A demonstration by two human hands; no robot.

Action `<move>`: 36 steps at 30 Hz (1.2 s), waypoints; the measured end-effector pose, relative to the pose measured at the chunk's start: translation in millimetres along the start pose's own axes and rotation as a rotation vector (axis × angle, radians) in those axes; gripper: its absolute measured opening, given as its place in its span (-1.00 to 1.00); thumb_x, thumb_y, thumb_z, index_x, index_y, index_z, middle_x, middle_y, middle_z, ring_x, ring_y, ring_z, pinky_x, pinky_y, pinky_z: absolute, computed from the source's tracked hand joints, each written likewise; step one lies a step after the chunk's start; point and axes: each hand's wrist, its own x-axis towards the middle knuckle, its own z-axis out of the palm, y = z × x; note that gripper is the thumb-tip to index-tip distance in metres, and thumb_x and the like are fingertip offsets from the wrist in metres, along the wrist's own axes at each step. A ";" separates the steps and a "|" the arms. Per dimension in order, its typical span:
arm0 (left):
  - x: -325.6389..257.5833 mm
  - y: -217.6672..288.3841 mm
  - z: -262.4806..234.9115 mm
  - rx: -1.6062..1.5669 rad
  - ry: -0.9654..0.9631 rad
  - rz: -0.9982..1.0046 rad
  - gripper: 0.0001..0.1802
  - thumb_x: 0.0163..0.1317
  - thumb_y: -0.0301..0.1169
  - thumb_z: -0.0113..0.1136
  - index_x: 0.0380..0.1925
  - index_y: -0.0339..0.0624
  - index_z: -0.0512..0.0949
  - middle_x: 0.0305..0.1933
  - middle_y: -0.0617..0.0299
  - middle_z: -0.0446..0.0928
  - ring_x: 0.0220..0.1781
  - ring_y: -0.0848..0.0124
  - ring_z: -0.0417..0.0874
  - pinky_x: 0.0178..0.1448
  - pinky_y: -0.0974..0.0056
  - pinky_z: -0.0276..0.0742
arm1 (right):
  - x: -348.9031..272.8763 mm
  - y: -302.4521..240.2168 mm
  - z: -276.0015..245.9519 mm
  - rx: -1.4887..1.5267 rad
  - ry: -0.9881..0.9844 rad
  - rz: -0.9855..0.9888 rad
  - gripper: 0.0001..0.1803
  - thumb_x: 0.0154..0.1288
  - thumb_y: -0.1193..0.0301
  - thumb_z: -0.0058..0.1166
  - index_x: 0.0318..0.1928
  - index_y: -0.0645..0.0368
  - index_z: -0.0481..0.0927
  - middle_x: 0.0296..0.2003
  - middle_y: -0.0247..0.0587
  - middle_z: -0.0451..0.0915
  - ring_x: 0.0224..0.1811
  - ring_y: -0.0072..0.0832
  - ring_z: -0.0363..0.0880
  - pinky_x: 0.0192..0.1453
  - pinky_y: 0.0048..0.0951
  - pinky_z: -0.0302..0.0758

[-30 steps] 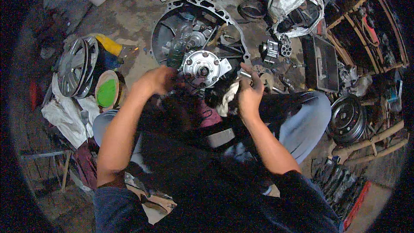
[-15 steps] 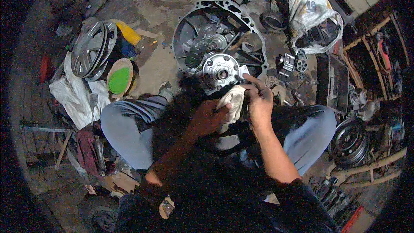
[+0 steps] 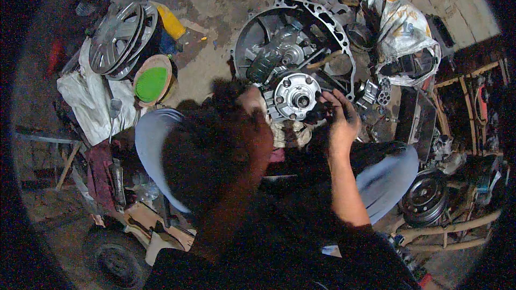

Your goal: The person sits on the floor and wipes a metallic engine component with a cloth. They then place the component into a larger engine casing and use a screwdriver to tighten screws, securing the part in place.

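Note:
A round silver metal flange (image 3: 296,95) with bolts around a central hub faces up at me. Behind it is a large open bell-shaped metal gearbox housing (image 3: 346,48). My left hand (image 3: 255,121) is in deep shadow at the flange's left side; its fingers are hard to make out. To the right of the flange, my right hand (image 3: 343,118) has its fingers bent and apart, close to the rim, with nothing visible in them. A whitish cloth (image 3: 290,135) lies just below the flange, between my hands.
Wheel covers (image 3: 117,37) and a green-bottomed bowl (image 3: 151,84) stand on the left. A white sack (image 3: 400,19) of parts sits at far right, near small metal parts (image 3: 371,94). A black wheel rim (image 3: 424,197) is beside my right knee.
The cloth that was between my hands now lies below the flange. My hands have moved apart, to either side of the flange. The whole view has shifted, with the housing further right.

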 end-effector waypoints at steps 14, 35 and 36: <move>9.8 36.7 37.1 0.340 -0.297 0.384 -0.53 0.36 -0.44 0.07 0.20 -0.51 0.44 0.39 -0.38 0.29 0.43 -0.37 0.25 0.51 -0.25 0.13 | 15.4 38.9 45.3 -0.539 -0.153 -0.602 -0.39 0.66 0.18 -0.39 0.46 0.40 0.20 0.39 0.23 0.37 0.51 0.08 0.24 0.57 -0.05 0.08; 3.7 34.4 38.8 0.530 -0.239 0.397 -0.48 0.41 -0.42 0.05 0.28 -0.57 0.33 0.34 -0.46 0.33 0.41 -0.36 0.31 0.53 -0.19 0.15 | 22.7 36.3 47.6 -0.217 -0.074 -0.410 -0.33 0.69 0.06 -0.46 0.38 0.41 0.34 0.14 0.15 0.65 0.20 -0.19 0.62 0.34 -0.23 0.42; 8.2 34.0 42.6 0.538 -0.237 0.337 -0.46 0.40 -0.43 0.06 0.29 -0.57 0.31 0.36 -0.46 0.32 0.42 -0.37 0.29 0.54 -0.19 0.14 | 22.7 36.4 47.0 -0.228 -0.078 -0.423 -0.33 0.69 0.06 -0.46 0.38 0.42 0.34 0.14 0.15 0.65 0.20 -0.18 0.62 0.34 -0.23 0.43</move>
